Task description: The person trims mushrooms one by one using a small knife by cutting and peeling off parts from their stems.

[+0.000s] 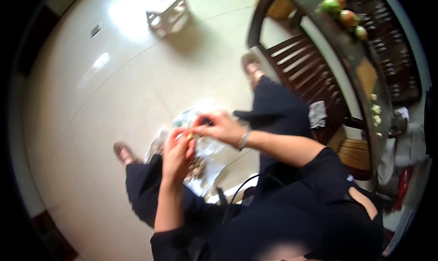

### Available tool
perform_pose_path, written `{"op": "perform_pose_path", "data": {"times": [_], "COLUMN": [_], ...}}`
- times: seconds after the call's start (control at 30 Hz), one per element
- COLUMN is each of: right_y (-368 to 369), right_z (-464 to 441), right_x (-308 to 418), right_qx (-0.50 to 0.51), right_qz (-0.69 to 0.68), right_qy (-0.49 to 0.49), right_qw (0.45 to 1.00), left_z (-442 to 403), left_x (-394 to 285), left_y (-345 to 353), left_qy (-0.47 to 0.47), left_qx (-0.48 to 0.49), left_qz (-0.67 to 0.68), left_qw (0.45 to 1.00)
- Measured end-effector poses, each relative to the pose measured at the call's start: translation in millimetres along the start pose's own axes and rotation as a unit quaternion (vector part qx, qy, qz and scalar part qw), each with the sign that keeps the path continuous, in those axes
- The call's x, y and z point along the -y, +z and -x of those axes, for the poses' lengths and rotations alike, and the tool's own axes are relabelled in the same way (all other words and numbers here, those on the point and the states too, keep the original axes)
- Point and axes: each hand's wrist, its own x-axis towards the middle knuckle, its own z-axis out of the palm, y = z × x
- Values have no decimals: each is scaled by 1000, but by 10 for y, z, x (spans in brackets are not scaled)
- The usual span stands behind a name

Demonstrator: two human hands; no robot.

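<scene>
My left hand [175, 152] is closed, with its fingertips on a small yellowish piece [190, 136]. My right hand [224, 127] meets it there, its fingers curled round a small dark object [206, 121] that looks like a handle; the rest of it is blurred or hidden. Below both hands, between the legs, lies a crumpled white plastic bag [211, 147]. Brownish bits [197, 168] are heaped on it, too blurred to name.
A white stool [168, 12] stands on the tiled floor. To the right are a dark wooden slatted chair [306, 60] with a grey cloth [317, 114] on it, and a table edge bearing several pale pieces [376, 109] and red-green fruits [348, 18].
</scene>
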Motion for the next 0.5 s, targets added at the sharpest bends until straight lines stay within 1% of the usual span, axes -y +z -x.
{"op": "perform_pose_path", "data": {"times": [0.03,0.07,0.1,0.17,0.23,0.3,0.37,0.43,0.5], "right_y": [-21,-46,-56,-68,-88,-95,-85,-75,-69], "right_z": [-26,-40,-50,-45,-33,-32,-44,-40,-36], "right_x": [-53,-53,-69,-143,-115,-98,-114,-111,-110], "right_qx": [0,7,25,42,41,39,52,49,39], "right_qz": [26,28,-52,-116,-75,-75,-102,-106,-53], "right_qy": [-29,-26,8,51,51,47,41,42,27], "right_qw": [999,999,998,991,995,995,993,992,997], "left_z": [-20,-33,-50,-53,-60,-61,-48,-46,-32], "left_x": [18,13,12,59,80,80,62,72,70], "left_y": [-2,22,31,34,27,36,56,53,78], "left_qy": [12,19,24,29,37,45,46,49,56], "left_qx": [-7,-12,-4,1,5,5,-28,-31,-50], "left_qz": [1,-9,-13,-18,-21,-26,-38,-40,-52], "left_qw": [1000,1000,1000,999,999,999,998,998,996]}}
